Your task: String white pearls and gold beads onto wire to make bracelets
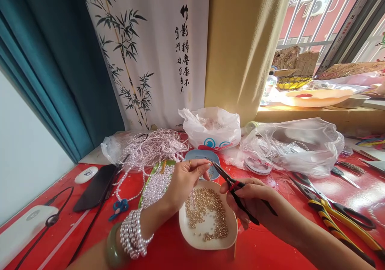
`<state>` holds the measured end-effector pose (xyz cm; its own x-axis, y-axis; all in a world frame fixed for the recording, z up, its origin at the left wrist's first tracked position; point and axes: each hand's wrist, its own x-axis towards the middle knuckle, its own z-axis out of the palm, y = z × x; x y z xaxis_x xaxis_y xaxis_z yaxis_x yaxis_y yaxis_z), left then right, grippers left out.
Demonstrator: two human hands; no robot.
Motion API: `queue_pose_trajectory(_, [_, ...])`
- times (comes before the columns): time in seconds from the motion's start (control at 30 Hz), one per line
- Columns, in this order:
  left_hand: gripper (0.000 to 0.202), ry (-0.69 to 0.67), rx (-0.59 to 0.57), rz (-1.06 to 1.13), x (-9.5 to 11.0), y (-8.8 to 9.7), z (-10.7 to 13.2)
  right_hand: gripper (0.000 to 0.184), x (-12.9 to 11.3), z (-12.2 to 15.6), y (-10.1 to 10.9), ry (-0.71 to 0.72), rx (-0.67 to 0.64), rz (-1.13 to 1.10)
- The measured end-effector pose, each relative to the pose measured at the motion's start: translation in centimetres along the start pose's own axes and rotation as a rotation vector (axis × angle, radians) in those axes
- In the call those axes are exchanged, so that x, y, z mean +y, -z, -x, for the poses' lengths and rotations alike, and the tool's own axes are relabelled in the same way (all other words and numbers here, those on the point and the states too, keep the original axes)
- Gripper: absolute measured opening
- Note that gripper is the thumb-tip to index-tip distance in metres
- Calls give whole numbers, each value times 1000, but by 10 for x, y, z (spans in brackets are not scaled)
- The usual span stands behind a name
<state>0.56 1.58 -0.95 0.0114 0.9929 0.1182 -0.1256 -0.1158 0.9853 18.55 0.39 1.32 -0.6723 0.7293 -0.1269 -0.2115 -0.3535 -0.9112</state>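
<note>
My right hand point(251, 197) is wrapped round black-handled needle-nose pliers point(233, 185), whose jaws point up and left. Their tip meets the fingertips of my left hand point(188, 177), which is closed in a pinch; what it pinches is too small to make out. Below both hands sits a white dish point(207, 244) of gold beads point(218, 210). Left of it, partly behind my left wrist, a green tray point(150, 173) holds white pearl beads point(158, 185). A blue dish point(200, 154) with small bits in it stands just behind my fingers.
Strung pearls point(153, 147) lie heaped at the back left, near a phone point(94, 187). Plastic bags point(210, 125) stand along the back with a spool point(257, 166). Yellow-black pliers point(333, 218) and scissors point(345, 210) lie on the right of the red table point(264, 250).
</note>
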Motion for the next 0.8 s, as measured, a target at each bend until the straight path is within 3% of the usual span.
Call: queue_pose_trajectory(0.8, [21, 19, -28, 80, 0, -2, 1, 16, -2, 0, 3, -52, -43, -66])
